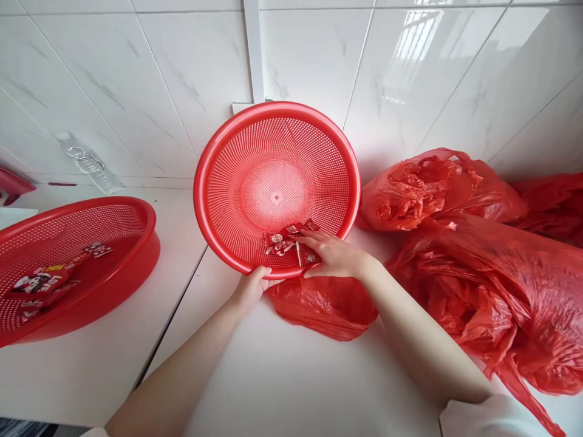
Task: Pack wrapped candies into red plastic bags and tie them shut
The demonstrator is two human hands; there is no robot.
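Note:
A red perforated plastic basket (277, 142) stands tilted toward me against the tiled wall. My left hand (253, 285) is closed on its near rim, thumb over the edge and the other fingers mostly hidden underneath. Small red printed packets (280, 243) lie gathered inside at the near right wall. Over them rests my right hand (334, 252), fingers stretched out and touching the packets, with part of the palm by the rim. Directly below the rim, a red plastic bag (325, 306) lies on the white table, partly covered by the basket and hands.
To the left is another red basket (146, 224) holding several red packets (45, 282). A clear plastic bottle (93, 164) leans by the wall. Filled-out red plastic bags (514, 291) crowd the right side. A dark seam (175, 309) crosses the white tabletop (273, 376).

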